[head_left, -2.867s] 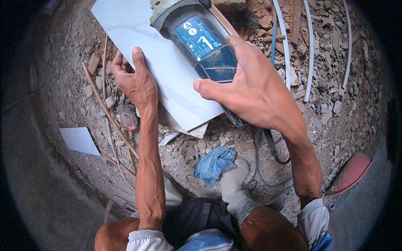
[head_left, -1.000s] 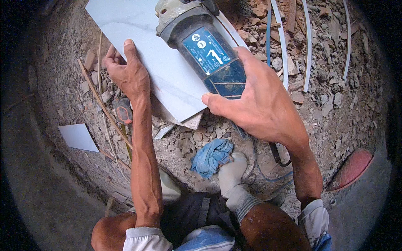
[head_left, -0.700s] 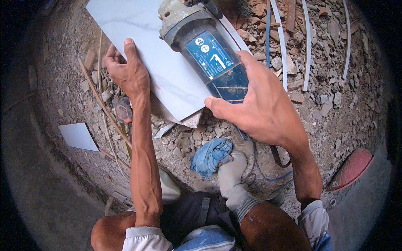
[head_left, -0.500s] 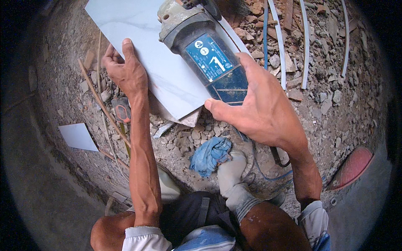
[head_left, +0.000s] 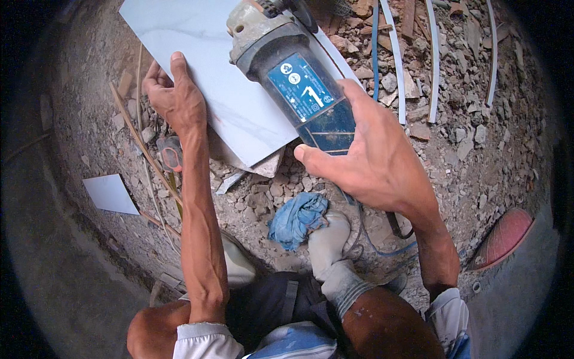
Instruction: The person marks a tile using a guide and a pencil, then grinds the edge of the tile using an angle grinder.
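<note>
My left hand (head_left: 179, 99) grips the left edge of a white marbled tile (head_left: 230, 110), thumb on top and fingers curled underneath. In my right hand (head_left: 385, 152) is an angle grinder (head_left: 305, 84) with a dusty grey head and a blue label, held round its body. The grinder lies slanted over the tile's right part, its head pointing away from me. A narrow slit runs along the tile's right side, leaving a thin strip at that edge. The disc end, at the top of the view, is only partly visible. Under the tile's near corner shows a broken slab (head_left: 270, 164).
Rubble covers the ground. Several narrow tile strips (head_left: 434, 60) lie to the right. A blue cloth (head_left: 298, 221) rests by my foot, near the cable (head_left: 382, 251). Leftward are a tape measure (head_left: 170, 154), a wooden stick (head_left: 133, 122) and a tile offcut (head_left: 110, 194). A red object (head_left: 502, 239) lies far right.
The grinder has slid slightly back toward me along the tile's right side. The whole view has shifted a little. Both hands keep their grip.
</note>
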Action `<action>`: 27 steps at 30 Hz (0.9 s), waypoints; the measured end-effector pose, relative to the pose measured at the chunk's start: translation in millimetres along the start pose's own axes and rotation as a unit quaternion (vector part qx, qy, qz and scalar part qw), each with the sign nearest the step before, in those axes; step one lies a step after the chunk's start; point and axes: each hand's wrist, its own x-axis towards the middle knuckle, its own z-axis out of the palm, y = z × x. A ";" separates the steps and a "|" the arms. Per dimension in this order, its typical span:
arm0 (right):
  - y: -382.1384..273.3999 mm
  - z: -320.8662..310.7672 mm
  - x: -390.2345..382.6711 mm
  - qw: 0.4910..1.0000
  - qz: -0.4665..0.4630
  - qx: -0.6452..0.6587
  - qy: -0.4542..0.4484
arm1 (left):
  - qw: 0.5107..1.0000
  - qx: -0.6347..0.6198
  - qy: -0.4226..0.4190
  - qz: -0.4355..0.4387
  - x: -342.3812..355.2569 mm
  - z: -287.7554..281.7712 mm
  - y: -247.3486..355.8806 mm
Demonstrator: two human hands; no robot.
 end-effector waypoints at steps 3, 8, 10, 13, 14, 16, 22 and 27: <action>1.8 0.2 -4.2 1.000 -0.002 0.007 0.007 | 1.000 -0.010 0.001 0.005 0.2 1.9 0.2; 7.5 1.9 -9.7 1.000 -0.004 0.016 0.004 | 1.000 -0.004 0.005 0.015 -0.8 1.7 -1.5; 6.0 0.8 -11.1 1.000 0.008 0.025 -0.001 | 1.000 -0.009 -0.003 0.007 -2.3 1.4 2.6; 5.9 1.6 -12.6 1.000 -0.003 0.013 0.014 | 1.000 0.006 -0.006 0.017 2.4 -0.9 -1.8; 5.5 1.3 -12.4 1.000 0.001 0.017 0.008 | 1.000 -0.002 -0.005 0.016 2.7 -1.0 -3.8; 5.0 0.4 -11.3 1.000 0.010 0.024 -0.005 | 1.000 -0.017 -0.003 0.014 2.4 -0.5 -6.1; 12.9 4.0 -16.6 0.999 -0.017 -0.034 0.032 | 1.000 0.002 0.000 0.015 1.5 1.1 -3.6; 9.2 1.3 -21.4 1.000 0.021 -0.007 0.003 | 1.000 0.010 0.001 0.016 4.2 -0.7 -5.4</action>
